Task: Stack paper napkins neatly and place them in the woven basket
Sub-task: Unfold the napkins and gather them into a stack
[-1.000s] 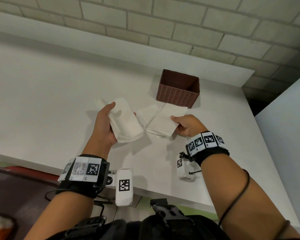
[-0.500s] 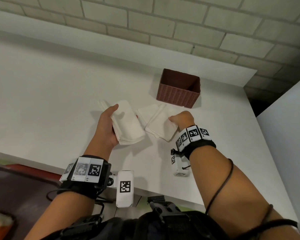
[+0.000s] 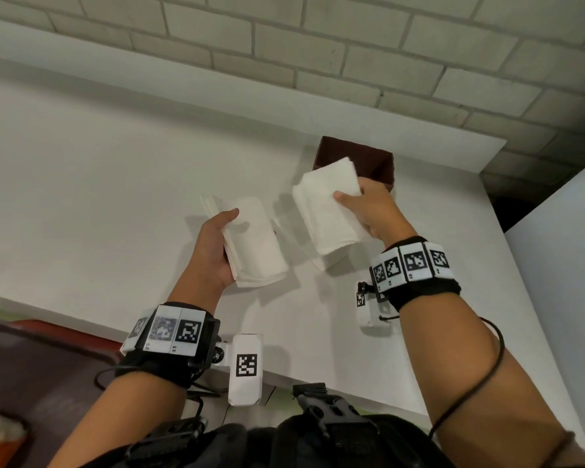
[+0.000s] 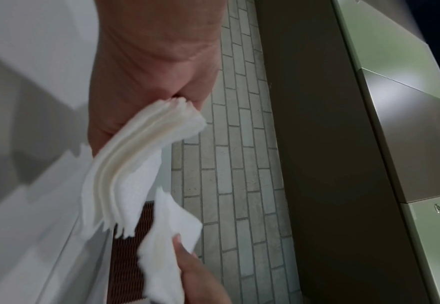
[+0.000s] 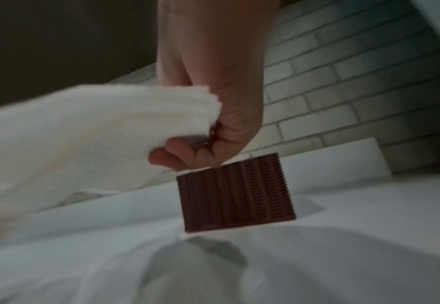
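Basket, brown woven and square (image 3: 368,163), sits upper right of centre just behind the right hand (image 3: 368,211) gripping one white paper-napkin bundle (image 3: 328,211), nearer than the left hand (image 3: 213,251) clasping the other white napkin stack (image 3: 254,244).

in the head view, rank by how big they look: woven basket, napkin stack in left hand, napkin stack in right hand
1-2. Napkin stack in the right hand and napkin stack in the left hand: look alike, so unranked.
3. Woven basket: looks smallest, but it is farther away and partly hidden.
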A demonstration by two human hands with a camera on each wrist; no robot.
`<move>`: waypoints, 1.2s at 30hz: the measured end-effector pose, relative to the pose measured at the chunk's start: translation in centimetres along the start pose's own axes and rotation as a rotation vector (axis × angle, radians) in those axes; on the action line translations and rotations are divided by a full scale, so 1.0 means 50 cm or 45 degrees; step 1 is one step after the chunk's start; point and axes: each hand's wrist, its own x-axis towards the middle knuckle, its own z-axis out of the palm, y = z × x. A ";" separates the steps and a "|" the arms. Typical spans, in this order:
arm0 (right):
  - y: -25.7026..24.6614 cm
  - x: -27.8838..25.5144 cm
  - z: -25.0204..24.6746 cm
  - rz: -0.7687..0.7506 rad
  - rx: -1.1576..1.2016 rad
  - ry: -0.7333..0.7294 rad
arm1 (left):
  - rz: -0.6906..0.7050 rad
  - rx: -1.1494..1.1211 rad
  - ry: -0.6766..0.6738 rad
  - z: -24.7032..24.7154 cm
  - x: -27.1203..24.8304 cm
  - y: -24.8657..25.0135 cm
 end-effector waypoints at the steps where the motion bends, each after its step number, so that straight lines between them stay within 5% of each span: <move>1: -0.003 0.001 0.011 -0.023 -0.086 -0.050 | -0.009 0.001 0.019 0.000 -0.001 -0.002; 13: 0.062 0.052 0.076 -0.042 -0.473 -0.204 | -0.035 0.062 0.202 -0.017 0.002 -0.008; 19: 0.049 0.039 0.085 0.031 -0.970 -0.287 | -0.011 0.063 0.256 -0.022 0.010 -0.018; 25: 0.028 0.018 0.074 0.095 -0.756 -0.355 | 0.112 0.205 0.365 -0.012 0.013 -0.039; 28: -0.020 -0.014 0.034 0.044 -0.364 -0.277 | 0.224 0.312 0.428 -0.012 0.016 -0.046; 32: -0.078 -0.067 -0.001 0.039 0.224 -0.353 | 0.252 0.300 0.273 0.029 0.000 -0.055; 36: -0.070 -0.111 0.027 0.053 0.228 -0.380 | 0.220 0.128 -0.009 0.078 -0.015 -0.060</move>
